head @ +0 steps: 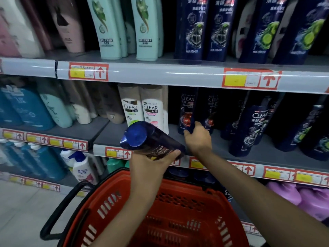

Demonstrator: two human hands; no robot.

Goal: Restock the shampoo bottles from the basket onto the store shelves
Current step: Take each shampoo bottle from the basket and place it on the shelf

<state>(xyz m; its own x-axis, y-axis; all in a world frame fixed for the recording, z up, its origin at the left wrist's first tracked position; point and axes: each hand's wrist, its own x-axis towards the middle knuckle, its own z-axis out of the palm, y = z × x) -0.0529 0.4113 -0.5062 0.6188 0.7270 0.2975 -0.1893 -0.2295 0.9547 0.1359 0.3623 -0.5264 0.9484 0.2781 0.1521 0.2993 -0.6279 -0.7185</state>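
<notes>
My left hand grips a dark blue Clear shampoo bottle, tilted with its round blue cap toward me, just above the red basket. My right hand reaches onto the middle shelf and its fingers wrap the base of a dark Clear bottle with a red label that stands upright there. More dark Clear bottles stand to its right. The inside of the basket shows only red mesh where my arms do not cover it.
Two white Clear bottles stand just left of my right hand. Green and dark blue bottles fill the upper shelf. Blue bottles sit far left, purple jugs low right. The basket's black handle hangs over the tiled floor.
</notes>
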